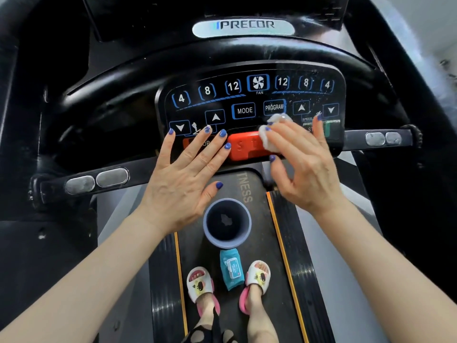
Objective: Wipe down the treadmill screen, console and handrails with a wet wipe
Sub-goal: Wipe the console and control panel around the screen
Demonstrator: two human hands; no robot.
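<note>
The black treadmill console (249,95) with blue-lit buttons fills the upper middle, and a red stop bar (243,146) runs along its lower edge. My right hand (304,167) presses a crumpled white wet wipe (270,133) against the panel just below the PROGRAM button, over the right end of the red bar. My left hand (184,174) lies flat with straight, spread fingers on the console's lower left, touching the stop label. The left handrail (99,180) and right handrail (380,138) with their metal sensor pads stick out to either side.
Below the console, a grey bin (227,222) stands on the treadmill belt (279,246) with a used wipe inside. A teal wet-wipe pack (231,269) lies between my slippered feet. A curved black bar (222,58) arcs above the console under the PRECOR badge.
</note>
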